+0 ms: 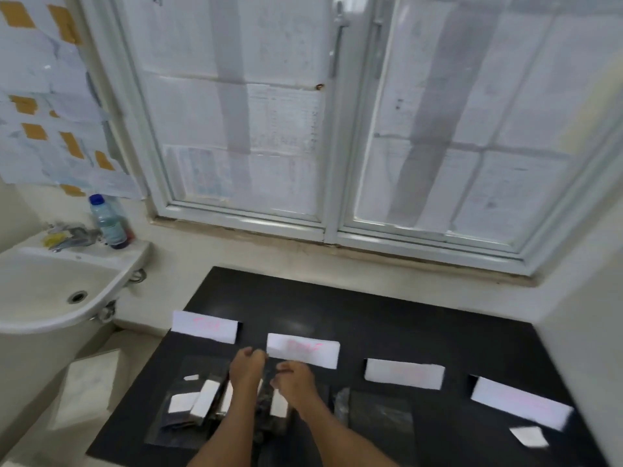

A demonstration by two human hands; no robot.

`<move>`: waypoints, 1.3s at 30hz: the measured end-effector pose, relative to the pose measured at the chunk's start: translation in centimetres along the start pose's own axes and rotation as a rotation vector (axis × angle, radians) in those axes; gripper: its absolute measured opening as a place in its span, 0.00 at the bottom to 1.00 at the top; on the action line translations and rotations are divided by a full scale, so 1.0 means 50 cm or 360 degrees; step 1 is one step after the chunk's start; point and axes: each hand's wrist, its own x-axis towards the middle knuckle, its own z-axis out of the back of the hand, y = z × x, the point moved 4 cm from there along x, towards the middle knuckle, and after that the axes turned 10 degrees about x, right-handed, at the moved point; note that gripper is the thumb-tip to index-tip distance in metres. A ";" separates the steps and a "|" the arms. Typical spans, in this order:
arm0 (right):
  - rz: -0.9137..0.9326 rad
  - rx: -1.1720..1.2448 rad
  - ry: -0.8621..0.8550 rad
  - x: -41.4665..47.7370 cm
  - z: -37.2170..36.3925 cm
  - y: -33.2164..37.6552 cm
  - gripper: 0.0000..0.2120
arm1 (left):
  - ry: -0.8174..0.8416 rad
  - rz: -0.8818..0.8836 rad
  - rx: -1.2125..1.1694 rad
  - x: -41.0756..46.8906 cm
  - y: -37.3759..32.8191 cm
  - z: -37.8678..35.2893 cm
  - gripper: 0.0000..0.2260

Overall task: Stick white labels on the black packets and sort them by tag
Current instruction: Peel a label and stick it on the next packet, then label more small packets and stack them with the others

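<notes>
Black packets (199, 404) blurred, part hidden under left hand (247, 369), right hand (293, 379); fingers curled, grip unclear.

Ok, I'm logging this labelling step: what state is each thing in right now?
Left hand: above the packets, fingers curled, grip unclear.
Right hand: beside it, fingers curled, grip unclear.
Left packets: heaped, white labels on.
Right packet: flat, no label showing.
Tag cards: four in a row, writing blurred.
Loose label: lying alone on the table.
Bottle: upright, capped.
Window: shut, papered over.
Sink: empty, no water running.
</notes>
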 end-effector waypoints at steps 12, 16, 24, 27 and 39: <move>-0.0246 0.0005 -0.0747 -0.237 0.655 -0.147 0.13 | 0.0868 -0.0742 0.0944 -0.379 -0.162 -0.533 0.20; -0.0409 -0.0102 -0.1044 -0.344 0.853 -0.280 0.11 | 0.1077 -0.1017 0.1230 -0.530 -0.143 -0.709 0.20; -0.0698 -0.0059 -0.1242 -0.450 1.065 -0.481 0.08 | 0.1248 -0.1283 0.1708 -0.647 -0.044 -0.965 0.10; -0.0737 -0.0037 -0.1215 -0.454 1.103 -0.513 0.05 | 0.1250 -0.1337 0.1816 -0.654 -0.027 -1.011 0.15; -0.0770 -0.0303 -0.0963 -0.400 1.143 -0.557 0.19 | 0.1223 -0.1398 0.1959 -0.640 -0.025 -1.129 0.17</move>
